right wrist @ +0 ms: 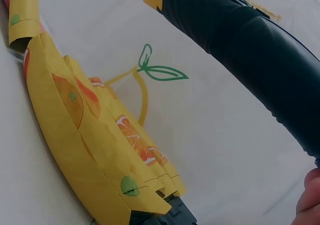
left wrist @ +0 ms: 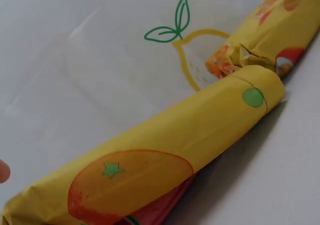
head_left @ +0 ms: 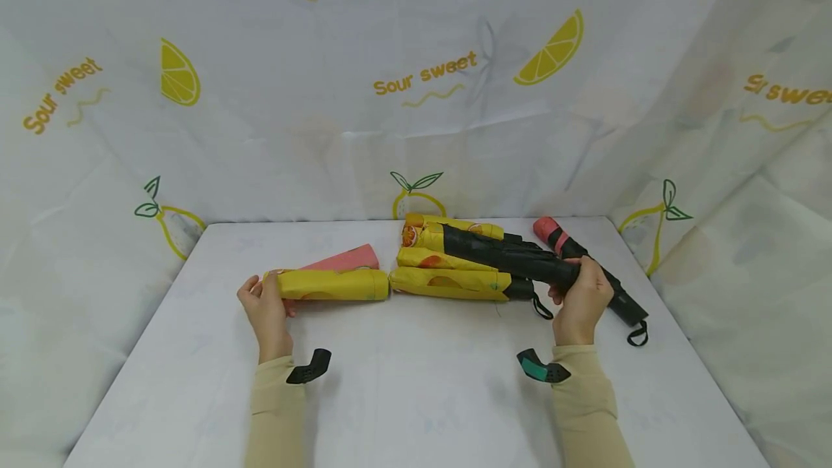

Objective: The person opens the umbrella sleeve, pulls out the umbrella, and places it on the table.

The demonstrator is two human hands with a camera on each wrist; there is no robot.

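Observation:
At the left, my left hand [head_left: 265, 313] pinches the outer end of a yellow fruit-print sleeve [head_left: 334, 285] lying level on the table. The right wrist view shows the hollow mouth of this yellow tube. My right hand [head_left: 583, 303] grips the lower end of a black folded umbrella [head_left: 503, 250], tilted with its far end up and left. That umbrella's far end is yellow. Below it lie several folded umbrellas in yellow fruit-print sleeves [head_left: 448, 282], black ends and a wrist loop toward the right. The nearest one's left end meets the inner end of the yellow sleeve.
A pink sleeve [head_left: 354, 257] lies behind the yellow sleeve, partly hidden. To the right of my right hand, a black umbrella with a pink end [head_left: 627, 302] lies slanted, its loop toward me. A white printed cloth [head_left: 325, 128] hangs behind the white table [head_left: 416, 396].

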